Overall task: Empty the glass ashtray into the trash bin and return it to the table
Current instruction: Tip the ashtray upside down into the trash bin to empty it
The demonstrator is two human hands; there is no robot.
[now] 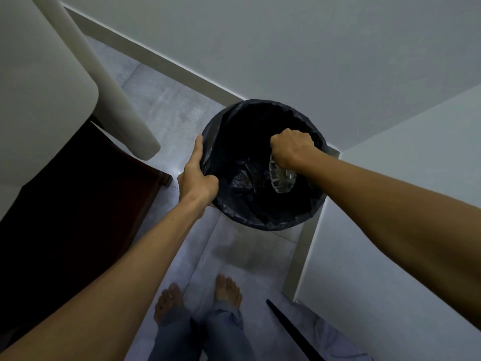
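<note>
Black liner (263, 212) in the bin, clear glass ashtray (279, 178), grey floor tiles (161, 100), blue jeans (221, 332).

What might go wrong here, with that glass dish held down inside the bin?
The right hand holds the glass ashtray tipped inside the trash bin; if the grip slips, it may drop into the black liner. Knocking it on the rim might chip the glass. The left hand grips only the edge, so the bin could tilt near the bare feet.
</note>
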